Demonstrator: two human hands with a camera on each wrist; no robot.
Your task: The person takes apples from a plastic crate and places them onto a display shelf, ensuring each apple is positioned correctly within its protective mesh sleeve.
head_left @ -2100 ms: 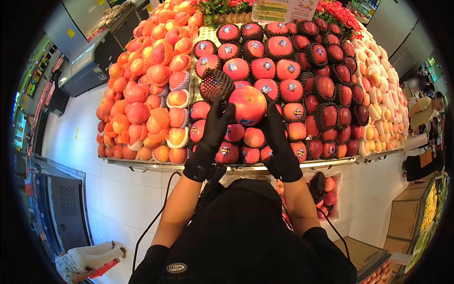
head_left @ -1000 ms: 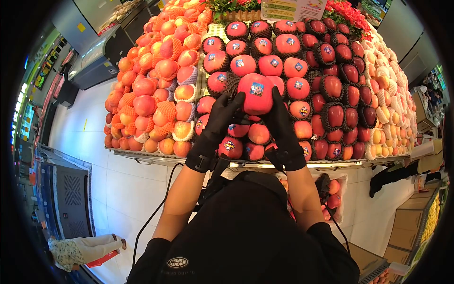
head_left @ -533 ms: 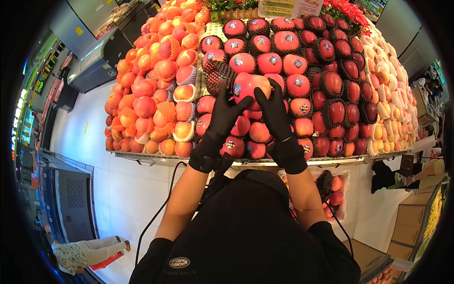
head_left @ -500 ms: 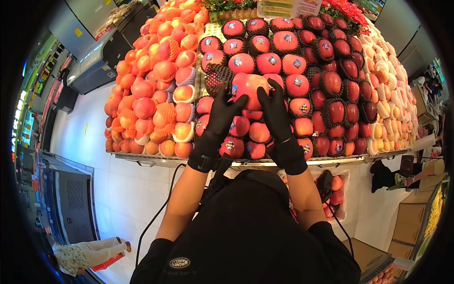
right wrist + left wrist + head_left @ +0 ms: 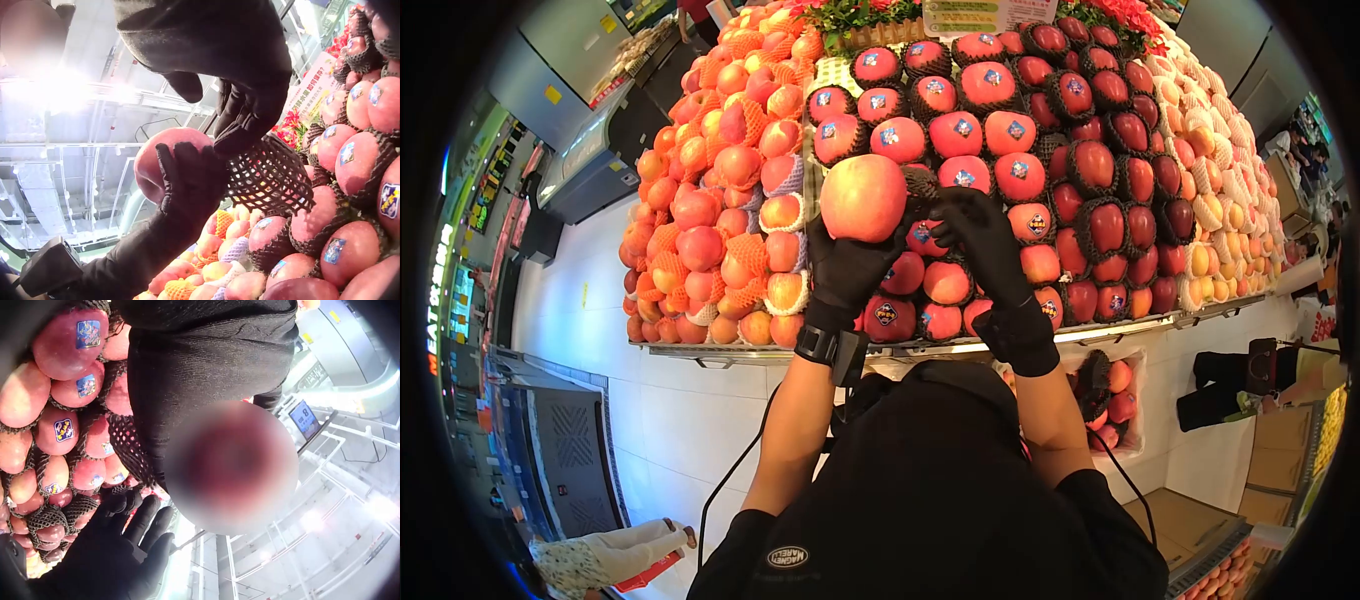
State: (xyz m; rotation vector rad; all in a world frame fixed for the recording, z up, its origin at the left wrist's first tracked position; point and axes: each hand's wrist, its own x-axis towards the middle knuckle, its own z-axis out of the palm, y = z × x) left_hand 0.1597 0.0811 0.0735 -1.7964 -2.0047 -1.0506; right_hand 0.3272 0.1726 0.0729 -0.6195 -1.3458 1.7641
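My left hand (image 5: 845, 268), in a black glove, grips a large red-yellow apple (image 5: 863, 198) above the display; the left wrist view blurs this apple. A black foam net (image 5: 269, 178) sits empty beside the left hand's fingers, between the two hands. My right hand (image 5: 978, 235), also gloved, hovers to the right of the net, its fingers loosely bent and its thumb apart from them. In the right wrist view its fingertips (image 5: 237, 134) overlap the net's upper edge. Beneath both hands lie rows of stickered red apples (image 5: 945, 283), many in black nets.
Orange-netted fruit (image 5: 700, 210) is heaped on the left, dark red apples (image 5: 1095, 165) and white-netted fruit (image 5: 1215, 190) on the right. Red flowers and a sign (image 5: 985, 14) stand at the back. A box of apples (image 5: 1118, 405) is below the front edge. Other people are farther off.
The apple has gone from both hands to my left hand alone and shifted left, turning its sticker out of sight. My right hand has come off it. The net now shows between the hands.
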